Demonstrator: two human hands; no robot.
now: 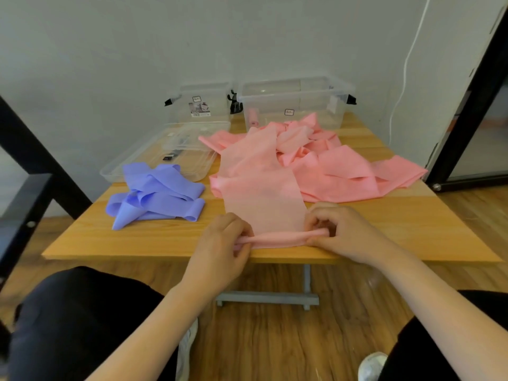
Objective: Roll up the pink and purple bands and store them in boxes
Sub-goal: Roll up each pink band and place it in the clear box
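Note:
A long pink band (261, 193) runs from a heap of pink bands (343, 166) toward me, its near end wound into a thin roll (277, 240) at the table's front edge. My left hand (222, 243) pinches the roll's left end and my right hand (341, 232) pinches its right end. A loose pile of purple bands (156, 193) lies to the left. At the back stand two clear boxes, a smaller left box (203, 103) and a larger right box (297, 103) holding one small pink roll (253, 118).
A clear lid (165, 155) lies flat behind the purple pile on the wooden table (137, 237). A black frame (41, 160) stands to the left and a black door frame (467, 105) to the right. My knees are below the table edge.

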